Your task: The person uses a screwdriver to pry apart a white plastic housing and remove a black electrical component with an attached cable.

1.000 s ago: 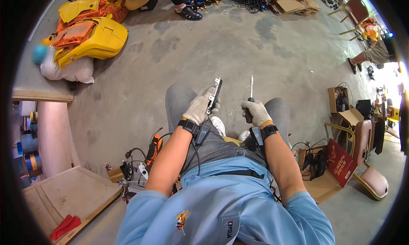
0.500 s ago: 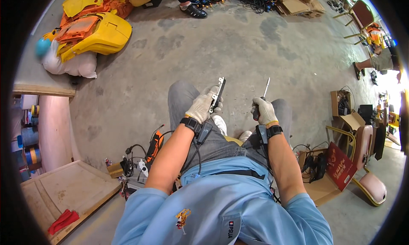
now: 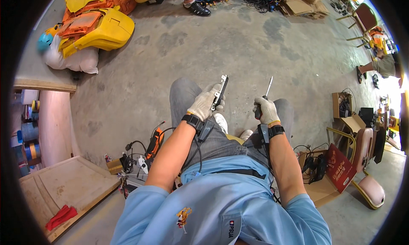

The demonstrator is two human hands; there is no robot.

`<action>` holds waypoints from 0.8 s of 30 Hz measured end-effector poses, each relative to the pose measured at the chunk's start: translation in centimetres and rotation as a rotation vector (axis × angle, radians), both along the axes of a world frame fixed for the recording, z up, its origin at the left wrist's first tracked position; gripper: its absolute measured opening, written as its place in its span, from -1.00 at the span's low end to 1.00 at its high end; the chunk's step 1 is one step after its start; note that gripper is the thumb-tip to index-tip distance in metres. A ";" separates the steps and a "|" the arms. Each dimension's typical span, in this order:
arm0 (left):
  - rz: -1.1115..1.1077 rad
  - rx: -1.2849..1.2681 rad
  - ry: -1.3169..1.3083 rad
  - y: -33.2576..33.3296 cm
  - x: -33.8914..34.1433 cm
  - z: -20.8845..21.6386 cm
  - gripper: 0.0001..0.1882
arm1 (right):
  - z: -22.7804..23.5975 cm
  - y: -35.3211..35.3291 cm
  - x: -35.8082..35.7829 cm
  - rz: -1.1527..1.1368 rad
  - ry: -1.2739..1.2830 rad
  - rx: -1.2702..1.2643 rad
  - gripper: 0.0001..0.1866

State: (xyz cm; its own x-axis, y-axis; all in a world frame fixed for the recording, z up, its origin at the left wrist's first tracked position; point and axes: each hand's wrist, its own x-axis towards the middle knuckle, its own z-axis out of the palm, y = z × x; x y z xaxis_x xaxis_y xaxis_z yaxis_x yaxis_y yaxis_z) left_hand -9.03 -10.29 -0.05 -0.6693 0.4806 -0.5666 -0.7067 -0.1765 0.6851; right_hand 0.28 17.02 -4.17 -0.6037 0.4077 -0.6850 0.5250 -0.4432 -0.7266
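In a knitted glove, my left hand (image 3: 205,102) is closed around a long narrow black part with white metal tabs (image 3: 220,93), held tilted above my left knee. What kind of part it is I cannot make out. My right hand (image 3: 267,110), gloved too, grips a screwdriver (image 3: 269,86) by its dark handle, with the metal shaft pointing up and away from me. The screwdriver's tip stays apart from the black part. Both hands are over my lap, with a dark cabled device strapped at each wrist.
Yellow and orange plastic shells (image 3: 104,30) lie on a white sack at far left. A wooden board (image 3: 68,181) with a red cloth (image 3: 61,217) is at near left. Boxes of cables, a red carton (image 3: 339,168) and a chair (image 3: 364,149) stand at right. Other people sit at the far edge and right.
The view has shifted slightly, moving the surroundings a little in the picture. Both hands keep their holds on the black part and the screwdriver, nearly still.
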 end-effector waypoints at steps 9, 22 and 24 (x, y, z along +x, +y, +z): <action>-0.008 -0.015 -0.015 0.1 -0.1 0.5 -0.52 | 0.3 0.1 0.0 0.032 0.035 0.023 -0.81; -0.472 -0.003 0.101 -0.2 0.4 1.3 -0.47 | 6.3 -4.6 -2.1 0.372 0.338 -0.097 -0.39; -0.494 0.018 0.151 -0.4 0.4 0.8 -0.45 | 6.2 -4.5 -2.3 0.412 0.323 -0.116 -0.40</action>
State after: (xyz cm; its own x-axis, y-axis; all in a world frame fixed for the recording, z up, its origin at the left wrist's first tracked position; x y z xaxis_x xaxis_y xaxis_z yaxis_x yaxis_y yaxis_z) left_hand -8.65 -10.74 0.74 -0.4335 0.7688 -0.4702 -0.6022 0.1411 0.7858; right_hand -2.00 12.51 2.00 -0.8852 0.0248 -0.4646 0.4306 -0.3348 -0.8382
